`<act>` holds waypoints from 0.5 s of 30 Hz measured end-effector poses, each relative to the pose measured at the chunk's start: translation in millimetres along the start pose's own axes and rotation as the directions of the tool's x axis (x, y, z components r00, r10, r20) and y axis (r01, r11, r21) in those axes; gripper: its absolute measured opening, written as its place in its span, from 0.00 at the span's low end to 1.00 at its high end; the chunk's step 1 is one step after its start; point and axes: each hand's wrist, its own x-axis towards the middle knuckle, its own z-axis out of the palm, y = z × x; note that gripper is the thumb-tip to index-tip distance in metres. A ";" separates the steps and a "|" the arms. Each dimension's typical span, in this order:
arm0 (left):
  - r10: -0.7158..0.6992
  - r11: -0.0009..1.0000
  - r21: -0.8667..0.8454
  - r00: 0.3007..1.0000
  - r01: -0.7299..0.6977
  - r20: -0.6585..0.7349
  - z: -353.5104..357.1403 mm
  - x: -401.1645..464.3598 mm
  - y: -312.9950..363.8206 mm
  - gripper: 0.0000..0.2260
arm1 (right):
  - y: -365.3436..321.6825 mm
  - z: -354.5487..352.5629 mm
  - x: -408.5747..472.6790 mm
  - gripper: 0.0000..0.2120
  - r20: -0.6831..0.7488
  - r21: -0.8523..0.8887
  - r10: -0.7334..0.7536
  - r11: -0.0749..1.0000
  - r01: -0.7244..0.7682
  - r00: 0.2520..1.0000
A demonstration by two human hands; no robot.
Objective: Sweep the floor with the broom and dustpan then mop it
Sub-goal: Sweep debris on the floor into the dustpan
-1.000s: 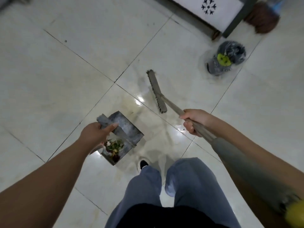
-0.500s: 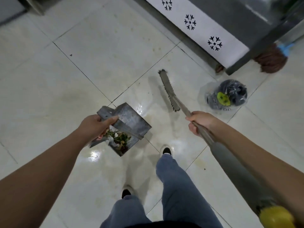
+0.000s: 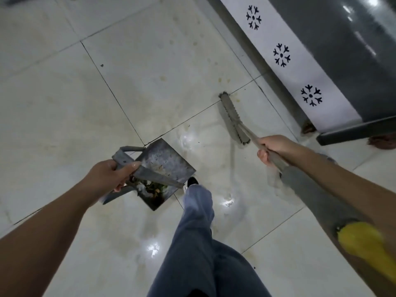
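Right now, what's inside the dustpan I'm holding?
The dustpan held by the left hand carries a small heap of sweepings, greenish scraps with pale bits, at its lower back end. The handle bar crosses over part of the heap, so what lies under it cannot be seen.

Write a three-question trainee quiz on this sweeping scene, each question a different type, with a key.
1. True or false: the dustpan already holds debris.
2. Which hand grips the broom handle? A) left hand B) right hand C) both
3. Fill in: the broom head rests on the ____ floor, near the white panel with black snowflake marks.

Key: 1 true; 2 B; 3 tiled.
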 end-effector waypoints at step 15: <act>-0.129 0.991 0.015 0.986 0.131 -0.103 15.1 63.6 81.1 0.16 | -84.2 36.8 17.9 0.16 0.121 -0.300 0.286 0.923 -0.240 0.950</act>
